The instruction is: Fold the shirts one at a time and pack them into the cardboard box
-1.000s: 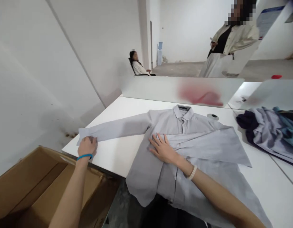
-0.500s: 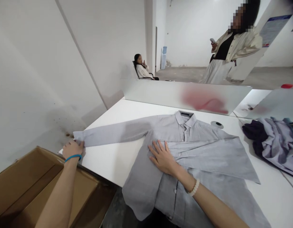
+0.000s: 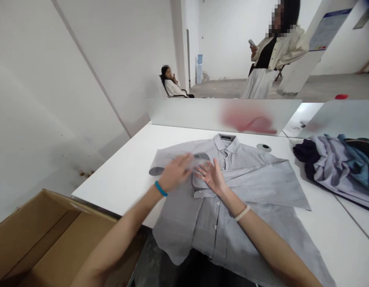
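Observation:
A grey button-up shirt [image 3: 244,223] lies front up on the white table [image 3: 118,175], its collar toward the far side. My left hand [image 3: 176,172], smeared by motion, grips the end of one sleeve and carries it over the chest. That sleeve [image 3: 160,159] bends back in a loop at the shirt's left. Close beside the cuff, my right hand [image 3: 213,177] is open, palm turned up and fingers spread, above the shirt front. The other sleeve [image 3: 262,179] lies folded across the body, its cuff near the buttons.
An open cardboard box [image 3: 61,239] stands at the table's left front. A pile of clothes [image 3: 342,163] lies at the right. A frosted partition [image 3: 187,113] lines the back edge. Beyond it, one person [image 3: 268,56] stands with a phone and another [image 3: 172,85] sits.
My left hand has brought the sleeve's cuff from the far left inward over the shirt. My right hand has lifted off the chest and turned its palm up.

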Tool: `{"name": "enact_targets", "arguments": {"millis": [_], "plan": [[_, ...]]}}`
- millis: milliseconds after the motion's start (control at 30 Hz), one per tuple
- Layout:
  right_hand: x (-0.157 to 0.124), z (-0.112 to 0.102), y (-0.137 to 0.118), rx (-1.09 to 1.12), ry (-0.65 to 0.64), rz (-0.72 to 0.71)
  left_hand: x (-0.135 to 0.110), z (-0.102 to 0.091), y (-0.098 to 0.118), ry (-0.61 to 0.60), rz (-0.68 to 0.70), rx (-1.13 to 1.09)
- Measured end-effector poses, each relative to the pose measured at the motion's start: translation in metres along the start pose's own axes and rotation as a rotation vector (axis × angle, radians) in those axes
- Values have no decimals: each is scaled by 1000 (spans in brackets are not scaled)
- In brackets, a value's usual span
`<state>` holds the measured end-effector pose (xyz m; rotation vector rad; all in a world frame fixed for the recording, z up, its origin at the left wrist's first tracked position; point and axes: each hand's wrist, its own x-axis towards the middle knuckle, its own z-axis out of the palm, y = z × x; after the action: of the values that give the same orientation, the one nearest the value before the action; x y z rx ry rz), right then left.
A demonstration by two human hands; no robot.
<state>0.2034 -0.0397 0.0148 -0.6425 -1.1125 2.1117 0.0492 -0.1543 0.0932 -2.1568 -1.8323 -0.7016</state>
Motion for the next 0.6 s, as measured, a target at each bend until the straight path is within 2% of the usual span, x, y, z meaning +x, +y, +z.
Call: {"name": "enact_targets", "arguments": {"millis": [33, 100, 200, 267, 333, 433, 533, 600], "plan": [[2, -4, -6, 97, 33, 79, -2, 18, 18, -67, 103, -25], [5, -12, -12, 140, 103, 170, -13, 47, 43, -203, 218, -87], [6, -17, -12, -64, 174, 128, -31, 71, 58, -281, 241, -193], [7, -17, -9, -302, 120, 53, -39, 76, 57, -252, 225, -253], [7, -17, -9, -560, 12, -38, -44, 77, 55, -227, 228, -278], [6, -16, -18, -849, -88, -203, -48, 76, 53, -245, 282, -235], [1, -15, -37, -933, -68, -329, -50, 75, 58, -290, 321, -155], [-5, -12, -52, -854, -13, -378, -51, 77, 60, -344, 351, -133]]}}
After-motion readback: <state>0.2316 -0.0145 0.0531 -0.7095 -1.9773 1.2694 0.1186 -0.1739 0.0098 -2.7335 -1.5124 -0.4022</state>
